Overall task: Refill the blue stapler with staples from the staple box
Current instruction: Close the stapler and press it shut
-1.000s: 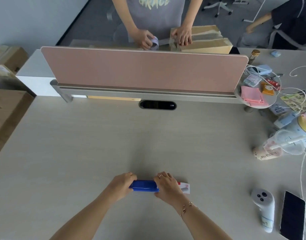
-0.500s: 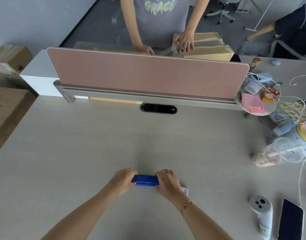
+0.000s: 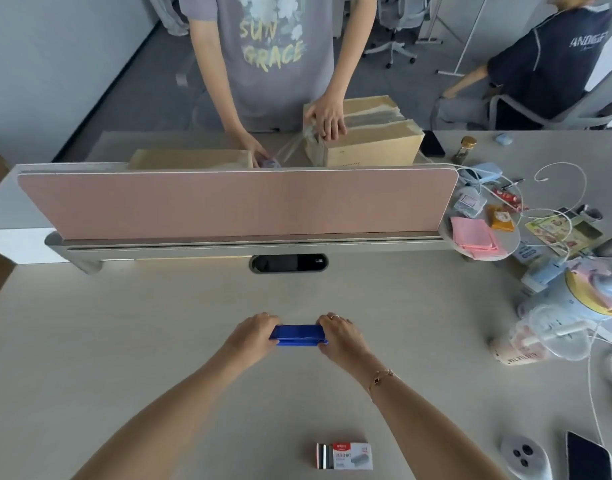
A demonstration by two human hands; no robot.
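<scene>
The biggest change since a second ago lies in where the blue stapler (image 3: 299, 335) sits against the staple box (image 3: 344, 455); earlier the two were side by side, the box peeking out just behind the right hand (image 3: 342, 336), and now the stapler is held well beyond the box, farther from the person, while the box lies alone on the desk (image 3: 124, 341) between the forearms, nearer the body; part of that shift may be the head camera tilting, yet the gap between stapler and box is plainly wider. I judge this means the stapler has been lifted or carried clear so that it can be opened; the loading step is not yet done.

The stapler is a short, solid blue bar lying crosswise, its two halves apparently closed together, a darker seam running along its near edge; the left hand (image 3: 252, 336) pinches its left end and the right hand pinches its right end, fingers curled over the top, thumbs hidden; whether it rests on the desk or hovers just above I cannot tell.

The staple box, beyond which the stapler is held, is small, white with a red band; its left end is slid open, showing grey strips that look like staples, so the supply seems ready to draw from.
</scene>
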